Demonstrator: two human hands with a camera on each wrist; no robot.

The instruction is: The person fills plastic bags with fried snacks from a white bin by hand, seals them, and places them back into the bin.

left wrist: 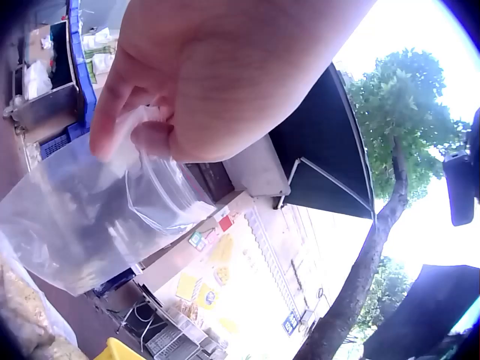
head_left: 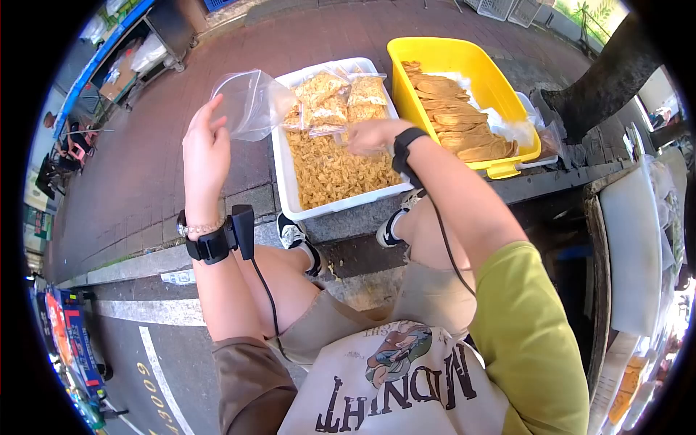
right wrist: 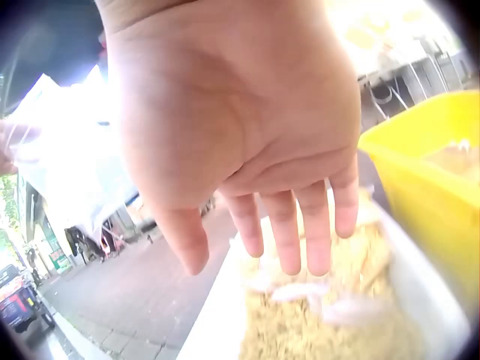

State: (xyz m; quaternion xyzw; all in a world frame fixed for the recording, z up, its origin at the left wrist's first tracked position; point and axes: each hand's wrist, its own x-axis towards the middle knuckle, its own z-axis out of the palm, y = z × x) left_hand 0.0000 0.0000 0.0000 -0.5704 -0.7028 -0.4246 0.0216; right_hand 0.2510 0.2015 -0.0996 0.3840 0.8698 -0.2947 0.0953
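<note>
Raised at the left, the left hand holds a clear zip bag by its edge; in the left wrist view the thumb and fingers pinch the bag near its zip strip. The right hand is over the white tray, beside the filled bags. Its fingers extend downward, apart, with nothing between them in the right wrist view, where the hand hangs above the tray. Loose light-brown dried pieces fill the near part of the tray.
A yellow bin with long flat tan pieces stands right of the tray. Behind it are a tree trunk and more bags. The person's knees and shoes are just before the tray. A white container stands far right.
</note>
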